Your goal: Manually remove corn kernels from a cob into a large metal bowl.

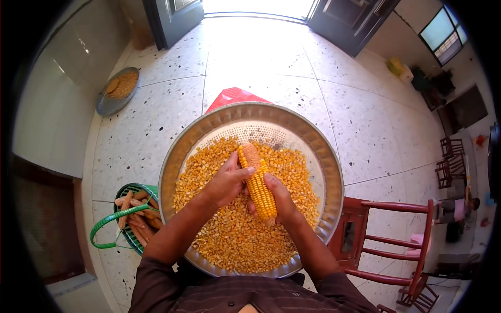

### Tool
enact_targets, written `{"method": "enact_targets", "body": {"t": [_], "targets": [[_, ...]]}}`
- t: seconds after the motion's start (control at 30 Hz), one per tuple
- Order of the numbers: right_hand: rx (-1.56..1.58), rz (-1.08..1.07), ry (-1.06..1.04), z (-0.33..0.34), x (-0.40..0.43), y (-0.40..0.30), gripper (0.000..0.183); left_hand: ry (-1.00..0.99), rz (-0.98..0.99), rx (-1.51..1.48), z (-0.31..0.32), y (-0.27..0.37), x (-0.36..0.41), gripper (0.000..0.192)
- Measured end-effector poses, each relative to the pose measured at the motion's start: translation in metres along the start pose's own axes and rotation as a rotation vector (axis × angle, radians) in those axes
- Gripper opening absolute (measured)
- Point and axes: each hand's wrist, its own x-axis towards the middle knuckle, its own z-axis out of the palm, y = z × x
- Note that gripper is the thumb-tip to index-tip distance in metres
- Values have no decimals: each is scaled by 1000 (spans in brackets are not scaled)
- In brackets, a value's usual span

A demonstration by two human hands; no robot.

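An ear of corn (261, 191) is tilted between my two hands, above a wide round metal basin (250, 126). At its upper end the cob is bare and pinkish, while yellow kernels cover the lower part. My left hand (229, 180) grips the ear's left side, the thumb laid across the kernels near the bare patch. Around the lower right side wraps my right hand (278, 197), thumb pressed to the kernel rows. Loose corn kernels (235, 242) lie thickly over the basin's floor, which shows rows of small holes near its far side.
Stripped cobs (137, 219) fill a green handled basket (102, 231) at left. A red wooden chair (395, 240) stands right; a red plastic piece (236, 96) shows behind the basin. A grey tray (109, 105) of grain rests by the wall. Another person (460, 209) is at far right.
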Motion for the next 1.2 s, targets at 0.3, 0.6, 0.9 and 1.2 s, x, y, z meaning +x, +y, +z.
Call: {"method": "enact_targets", "body": {"t": [0.3, 0.6, 0.9, 1.2], "targets": [[-56, -8, 13, -1, 2, 5, 53, 86, 28, 62, 9, -5, -1, 55], [-225, -45, 50, 12, 0, 2, 58, 260, 56, -59, 8, -13, 3, 53], [-253, -52, 79, 13, -1, 5, 59, 199, 90, 264, 11, -9, -2, 55], [-124, 2, -21, 1, -3, -6, 54, 3, 19, -31, -5, -4, 4, 60]]}}
